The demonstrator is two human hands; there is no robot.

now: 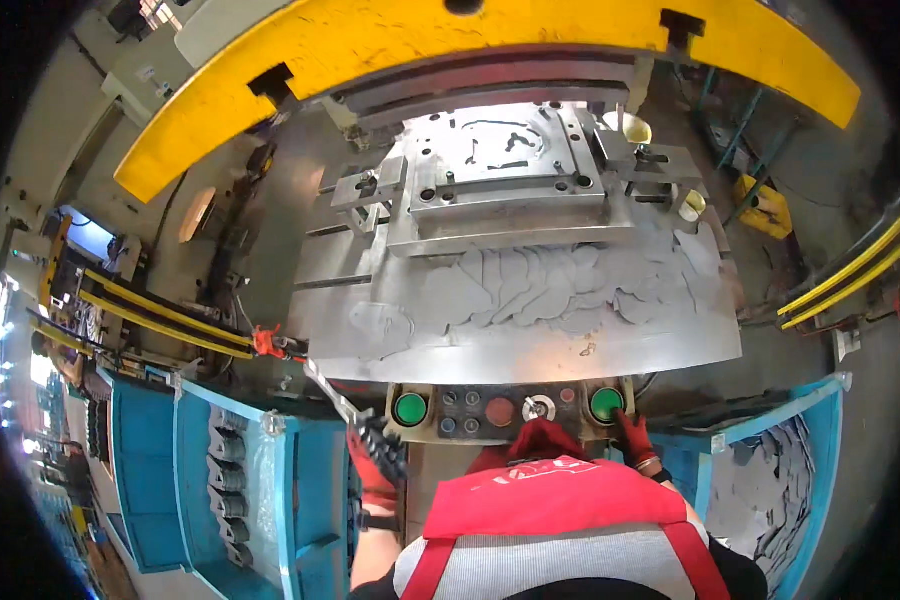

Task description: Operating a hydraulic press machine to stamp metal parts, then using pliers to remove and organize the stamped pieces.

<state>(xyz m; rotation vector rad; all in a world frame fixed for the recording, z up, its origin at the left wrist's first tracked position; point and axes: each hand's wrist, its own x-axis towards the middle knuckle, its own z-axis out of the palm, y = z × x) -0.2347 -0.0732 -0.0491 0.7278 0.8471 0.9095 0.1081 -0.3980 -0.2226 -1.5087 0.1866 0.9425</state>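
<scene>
My left hand (pixel 368 474), in a red glove, is closed around a long, slim grey tool (pixel 332 392) that points forward and left. Dark, blurred shapes cover the fingers, and the tool's exact kind is not clear. Beyond its far end sits an orange-red fitting (pixel 268 341); whether the two are joined I cannot tell. My right hand (pixel 633 438), also red-gloved, lies at the right green push button (pixel 607 405), fingers reaching its housing. The left green push button (pixel 410 408) is just right of my left hand. Between the buttons runs a control panel (pixel 500 411).
Ahead, a metal die (pixel 510 190) stands on the press bed (pixel 450 355) under a yellow beam (pixel 530 25). Flat grey sheet pieces (pixel 530 285) lie before it. Blue bins with metal parts (pixel 228 470) and sheet scraps (pixel 770 480) flank me. Yellow guard bars (pixel 165 320) stand left.
</scene>
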